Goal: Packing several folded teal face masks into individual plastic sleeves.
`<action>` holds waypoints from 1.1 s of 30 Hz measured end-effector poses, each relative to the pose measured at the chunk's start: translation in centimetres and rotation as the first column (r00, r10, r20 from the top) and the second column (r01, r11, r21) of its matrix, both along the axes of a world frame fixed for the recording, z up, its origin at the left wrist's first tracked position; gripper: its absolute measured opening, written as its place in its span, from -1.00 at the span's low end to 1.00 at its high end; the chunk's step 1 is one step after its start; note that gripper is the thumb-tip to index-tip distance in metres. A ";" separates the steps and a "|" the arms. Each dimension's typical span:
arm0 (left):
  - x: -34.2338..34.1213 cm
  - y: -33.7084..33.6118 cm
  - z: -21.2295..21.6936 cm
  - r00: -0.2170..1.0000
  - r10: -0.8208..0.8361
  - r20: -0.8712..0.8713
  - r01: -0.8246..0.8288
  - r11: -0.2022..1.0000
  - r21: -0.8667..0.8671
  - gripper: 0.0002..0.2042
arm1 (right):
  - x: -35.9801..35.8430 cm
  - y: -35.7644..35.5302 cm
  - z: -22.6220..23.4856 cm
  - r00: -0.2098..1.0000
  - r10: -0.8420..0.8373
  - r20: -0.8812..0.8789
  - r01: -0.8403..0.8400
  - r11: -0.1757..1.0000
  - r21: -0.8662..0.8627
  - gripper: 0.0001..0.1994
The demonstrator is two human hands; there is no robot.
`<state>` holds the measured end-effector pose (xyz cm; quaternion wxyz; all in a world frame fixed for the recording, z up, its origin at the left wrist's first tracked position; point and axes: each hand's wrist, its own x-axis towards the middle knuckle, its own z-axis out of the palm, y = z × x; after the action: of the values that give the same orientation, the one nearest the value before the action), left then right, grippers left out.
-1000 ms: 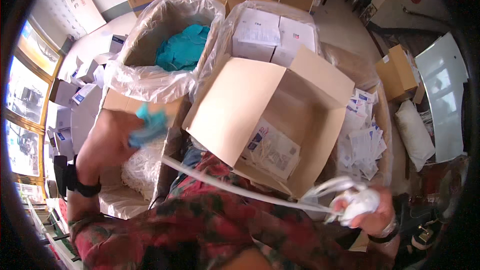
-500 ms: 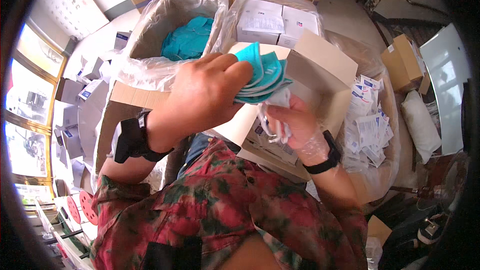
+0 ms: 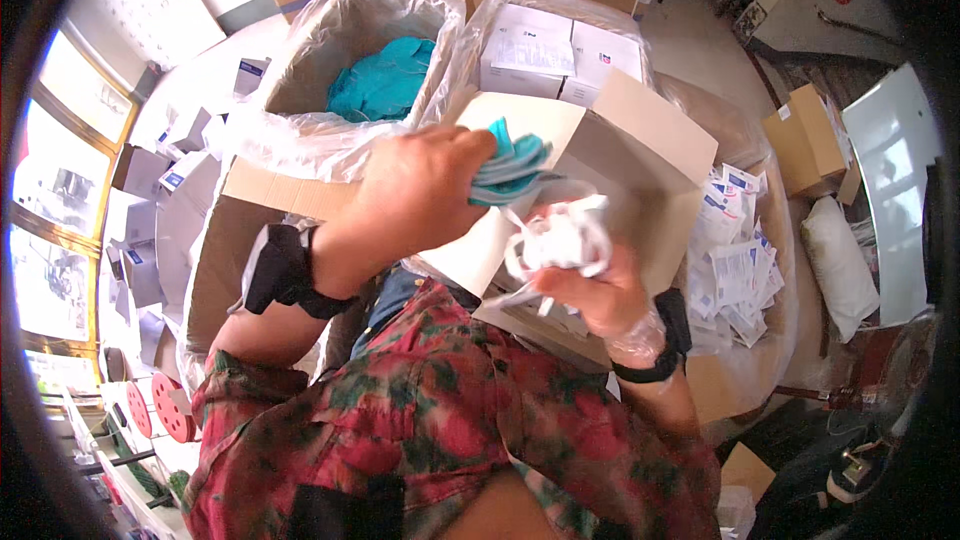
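My left hand [image 3: 425, 175] is closed around a stack of folded teal face masks [image 3: 510, 165], held above a white-lined open carton [image 3: 655, 165]. Just right of and below the stack, my right hand [image 3: 605, 295] grips a bunch of white ear loops [image 3: 560, 240], which appear to belong to the masks. The loops are partly blurred, so whether each one joins the stack cannot be seen. Clear film wraps my right wrist, next to a black band. Only a little of the carton's contents shows beneath my right hand.
At the far left, a plastic-lined box [image 3: 300, 105] holds a heap of teal masks [image 3: 385, 75]. Beside it stand white boxes [image 3: 525, 50] in another lined carton. On the right lie many printed white packets [image 3: 745, 270]. White cartons [image 3: 195, 185] are piled along the left.
The mask stack has tipped and shifted slightly left with my left hand. My right hand has moved slightly right and down, and the white loops are now bunched and spread above its fingers.
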<state>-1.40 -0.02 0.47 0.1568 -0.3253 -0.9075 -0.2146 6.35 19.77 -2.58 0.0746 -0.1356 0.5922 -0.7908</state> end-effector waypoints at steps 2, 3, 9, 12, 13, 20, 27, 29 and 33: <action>1.0 0.1 -0.8 0.985 -0.060 0.161 0.068 0.997 -0.046 -0.73 | -0.5 0.5 1.4 0.995 0.023 -0.093 -0.017 0.998 0.060 -0.78; 1.4 0.2 -1.1 0.966 -0.109 0.233 0.119 0.992 -0.029 -0.67 | -0.6 0.9 1.6 0.995 0.040 -0.095 -0.034 0.997 0.062 -0.78; 2.6 -3.3 -1.8 0.828 -0.504 0.246 0.529 0.847 -0.048 -0.65 | 2.7 2.2 3.8 0.938 0.268 0.221 -0.336 0.859 0.386 -0.83; 1.3 -8.0 -1.7 0.931 -0.333 0.152 0.341 0.940 -0.028 -0.64 | 5.6 6.3 5.1 0.959 -0.023 0.281 -0.086 0.926 0.369 -0.76; 0.2 -9.4 -2.5 0.974 -0.050 0.220 0.058 0.998 -0.030 -0.63 | 5.8 6.5 5.6 0.938 -0.120 0.326 0.016 0.952 0.306 -0.74; -14.5 -13.5 -5.0 0.917 0.017 0.398 -0.365 0.440 0.821 -0.60 | 3.3 5.4 2.2 0.923 -0.167 0.347 0.087 0.968 0.236 -0.79; -20.7 -17.3 -14.3 0.736 0.259 0.625 -0.649 0.533 0.543 -0.79 | 0.0 5.6 0.6 0.904 -0.378 0.197 0.254 0.849 0.463 -0.83; -16.9 -13.0 -14.2 0.760 -0.056 0.647 -0.541 0.496 0.679 -0.80 | -1.1 6.9 -0.8 0.907 -0.369 0.206 0.204 0.809 0.550 -0.82; -10.4 -8.7 -13.9 0.759 -0.188 0.624 -0.457 0.528 0.715 -0.83 | -3.7 5.9 -4.0 0.970 -0.117 0.214 -0.052 0.759 0.649 -0.84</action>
<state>-11.79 -8.71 -13.40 -0.0059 -0.0392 -0.7094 -0.7037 2.66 25.70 -6.59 0.1747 0.0065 0.8182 -0.5477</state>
